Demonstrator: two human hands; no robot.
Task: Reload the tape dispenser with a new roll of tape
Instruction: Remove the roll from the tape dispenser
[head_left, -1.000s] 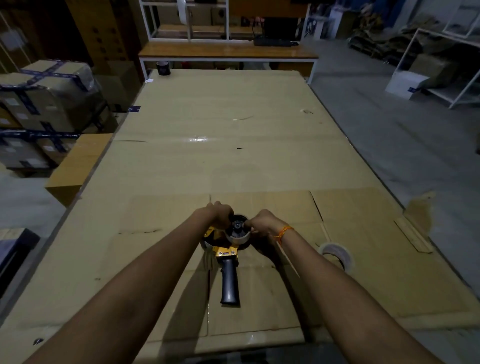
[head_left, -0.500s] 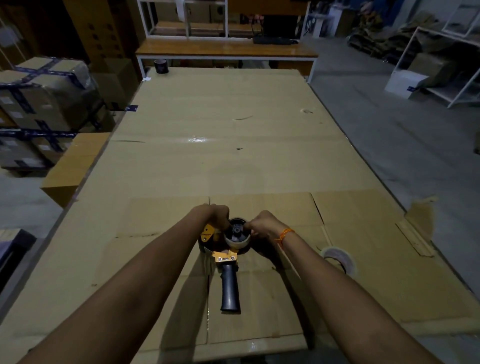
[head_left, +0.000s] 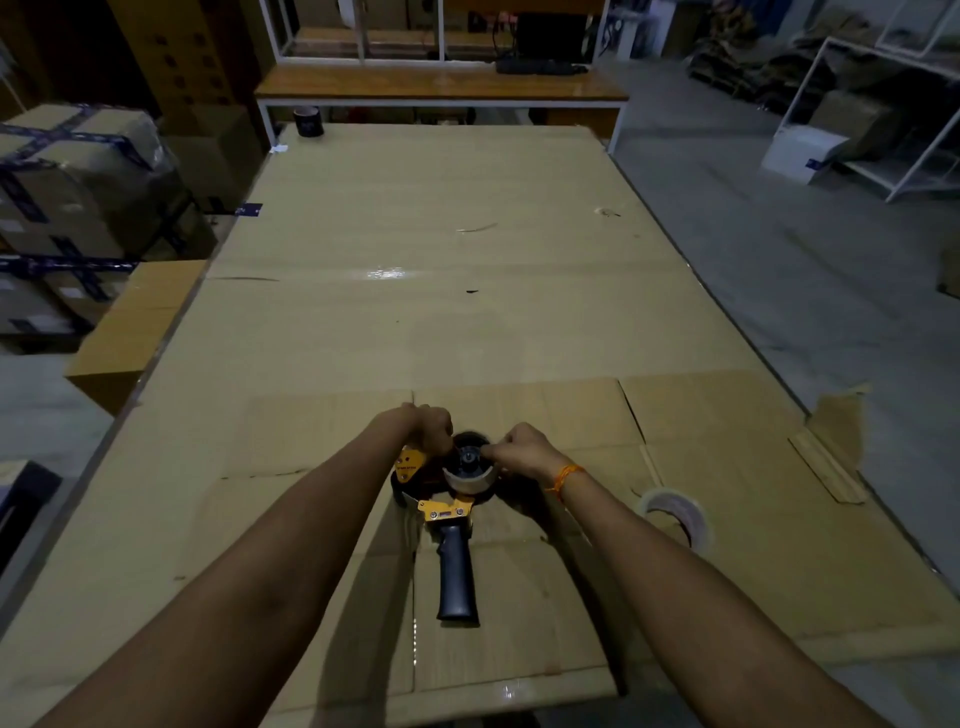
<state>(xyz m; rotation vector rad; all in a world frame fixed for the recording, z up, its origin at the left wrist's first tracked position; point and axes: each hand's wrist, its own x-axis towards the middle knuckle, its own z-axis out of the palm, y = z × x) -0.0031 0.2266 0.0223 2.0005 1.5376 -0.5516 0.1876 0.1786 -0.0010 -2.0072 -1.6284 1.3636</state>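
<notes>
A yellow and black tape dispenser (head_left: 453, 525) lies flat on cardboard near the table's front edge, its black handle pointing toward me. A roll (head_left: 468, 474) sits on its black hub. My left hand (head_left: 423, 427) grips the dispenser's yellow frame at the roll's left side. My right hand (head_left: 522, 453) pinches the roll's far right edge with thumb and fingers. A second roll of clear tape (head_left: 675, 514) lies on the cardboard to the right, apart from both hands.
A long table covered in cardboard (head_left: 415, 291) stretches ahead. A dark tape roll (head_left: 308, 122) stands at its far left corner. Taped boxes (head_left: 78, 171) are stacked left of the table. A wooden bench (head_left: 441, 88) and shelving stand behind.
Both hands stay on the dispenser head. The fingers have shifted slightly around the roll, and the view has tilted a little.
</notes>
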